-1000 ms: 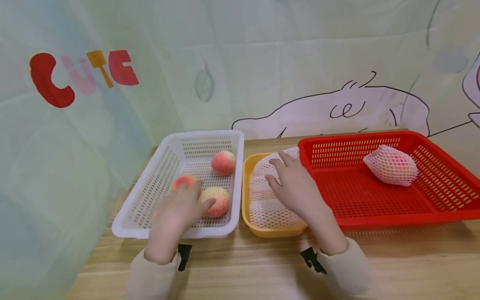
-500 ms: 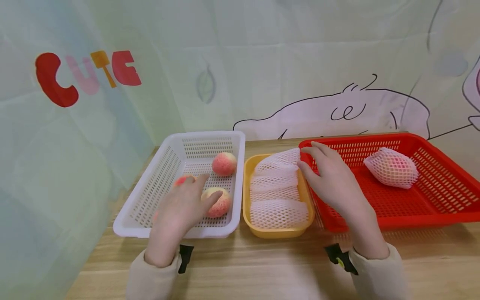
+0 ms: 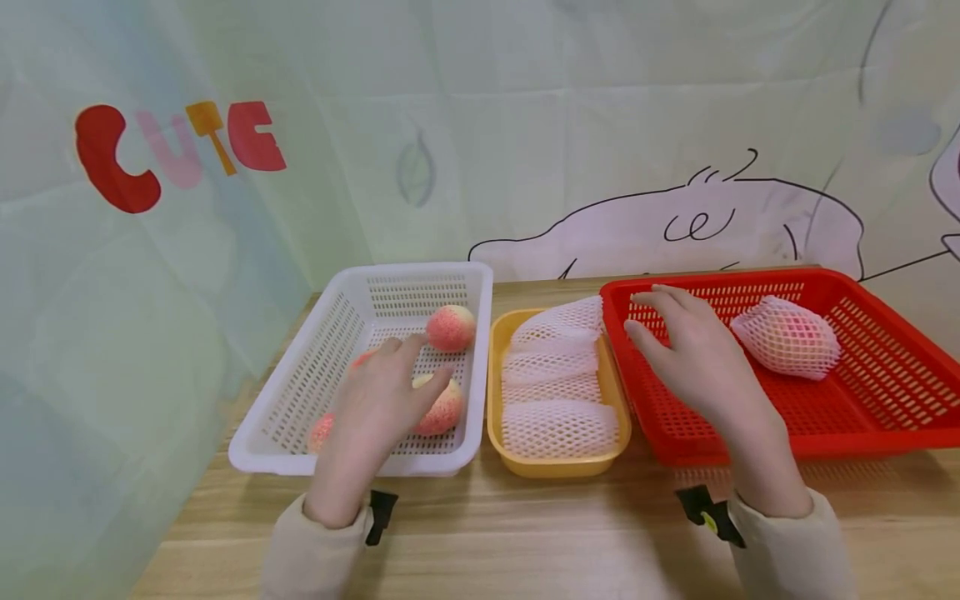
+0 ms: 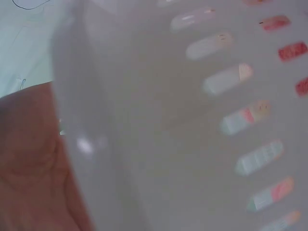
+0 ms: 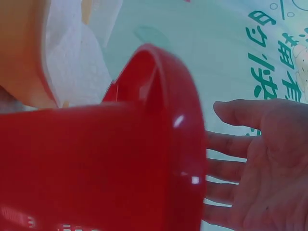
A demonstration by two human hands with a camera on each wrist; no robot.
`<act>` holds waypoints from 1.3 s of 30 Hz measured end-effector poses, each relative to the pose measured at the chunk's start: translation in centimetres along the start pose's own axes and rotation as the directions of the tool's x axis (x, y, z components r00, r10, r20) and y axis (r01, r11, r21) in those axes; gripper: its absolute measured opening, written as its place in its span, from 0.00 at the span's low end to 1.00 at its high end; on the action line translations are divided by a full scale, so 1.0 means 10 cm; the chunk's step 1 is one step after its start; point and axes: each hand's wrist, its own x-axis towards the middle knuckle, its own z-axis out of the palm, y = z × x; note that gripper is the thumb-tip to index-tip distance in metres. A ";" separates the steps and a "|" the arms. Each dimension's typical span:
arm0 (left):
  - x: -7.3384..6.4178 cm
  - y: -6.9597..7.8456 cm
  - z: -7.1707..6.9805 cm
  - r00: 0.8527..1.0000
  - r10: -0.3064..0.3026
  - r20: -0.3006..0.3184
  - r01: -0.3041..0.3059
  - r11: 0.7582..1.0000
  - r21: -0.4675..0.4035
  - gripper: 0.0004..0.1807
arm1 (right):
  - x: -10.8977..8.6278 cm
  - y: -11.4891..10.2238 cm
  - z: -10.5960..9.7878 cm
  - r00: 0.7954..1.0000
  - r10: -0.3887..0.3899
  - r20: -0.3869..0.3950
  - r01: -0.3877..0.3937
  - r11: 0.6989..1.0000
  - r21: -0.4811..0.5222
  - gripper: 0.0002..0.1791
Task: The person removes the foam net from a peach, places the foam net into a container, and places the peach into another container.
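Observation:
My left hand (image 3: pixel 382 392) hovers over the white basket (image 3: pixel 247 446), fingers loosely bent with nothing in them. Below it lie peaches: one (image 3: pixel 451 327) near the back right corner, one (image 3: pixel 441 408) beside the thumb, another (image 3: pixel 320 432) by the wrist. A further reddish one (image 3: pixel 363 358) is mostly hidden by the hand. Over the left side of the red basket (image 3: pixel 765 450) is my right hand (image 3: pixel 697 354), holding nothing; the right wrist view shows its palm (image 5: pixel 274 168) with fingers spread. A peach in a white foam net (image 3: pixel 789 337) rests in that basket.
Between the two baskets stands a small yellow basket (image 3: pixel 558 468) with several white foam nets (image 3: pixel 558 429) laid in a row. All stand on a wooden table (image 3: pixel 525 542). A printed cloth backdrop (image 3: pixel 525 150) rises right behind and at the left.
My right hand has moved right, from above the foam nets to over the red basket. The left hand has shifted slightly right and away from me, uncovering the peach near its wrist.

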 end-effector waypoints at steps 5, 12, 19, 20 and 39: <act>0.01 0.04 0.02 0.999 -0.013 0.035 0.014 0.999 -0.031 0.30 | -0.01 0.06 0.00 1.000 0.016 0.001 -0.016 0.999 -0.030 0.30; 0.01 0.08 0.03 0.999 -0.022 0.049 0.025 0.999 -0.045 0.29 | 0.01 0.23 -0.01 1.000 0.022 0.012 -0.021 0.998 -0.057 0.32; 0.01 0.09 0.04 0.998 -0.020 0.055 0.023 0.999 -0.045 0.29 | 0.03 0.49 -0.02 0.998 0.061 0.022 -0.058 0.991 -0.121 0.34; 0.01 0.09 0.05 0.998 -0.018 0.052 0.021 0.999 -0.045 0.28 | 0.04 0.53 -0.02 0.998 0.063 0.021 -0.060 0.990 -0.126 0.33; 0.00 0.16 0.10 0.995 0.002 0.095 0.006 0.997 -0.080 0.28 | 0.10 1.02 -0.13 0.990 0.114 0.084 -0.096 0.976 -0.194 0.40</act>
